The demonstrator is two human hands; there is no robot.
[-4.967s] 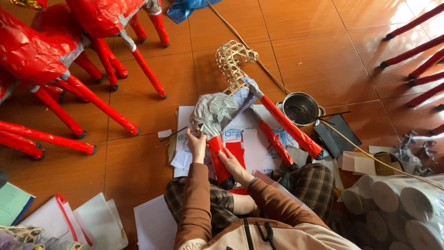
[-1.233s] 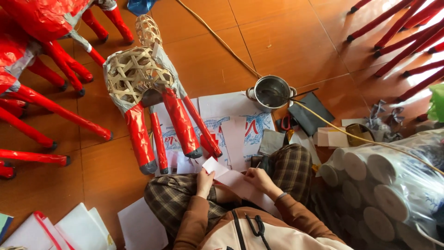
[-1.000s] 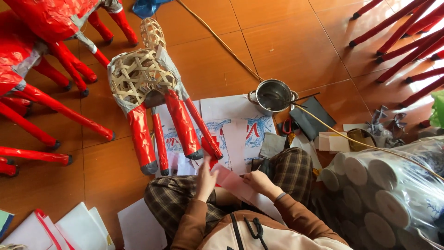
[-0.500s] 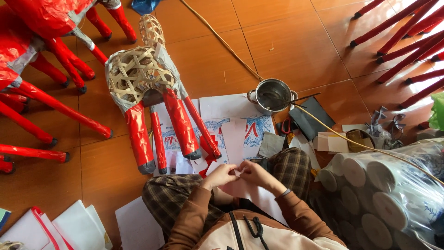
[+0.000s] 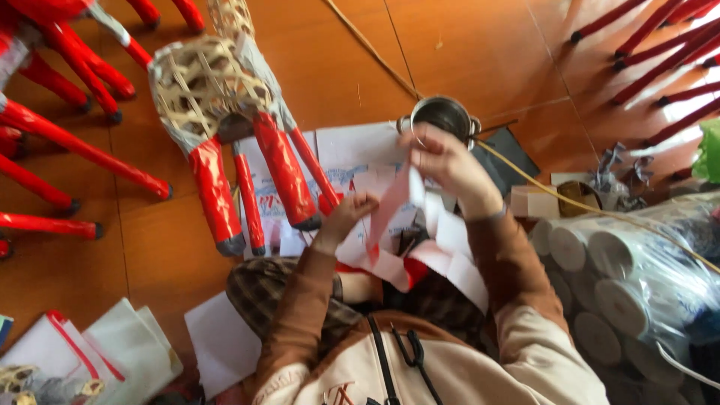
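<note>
A: Half a second ago both hands sat close together low over the lap; now the right hand (image 5: 448, 161) has risen and drawn away, stretching the paper sheet (image 5: 390, 206) out between them.

B: And the left hand (image 5: 346, 216)?

A: Lower and nearer the body, its fingers (image 5: 363, 201) pinched on the sheet's bottom end. The right fingers (image 5: 417, 154) are clenched on the top end, so the paper hangs taut between the two sets of fingers, pale on one face and red at the lower edge. More of the white sheet trails down from the right wrist across the lap.

B: What lies around it?

A: Just beyond the right fingers stands a small metal pot (image 5: 442, 117) on the floor (image 5: 465, 52). Out past the left fingers is the woven bamboo animal frame (image 5: 214, 94), its legs wrapped in red paper (image 5: 281, 172), standing on printed sheets (image 5: 352, 150).

B: Any risk?

A: I'd judge the sheet could rip crookedly if the fingers pull unevenly, since thin paper is under tension. The raised right hand is also near the pot; a swing outward might knock it over.
</note>
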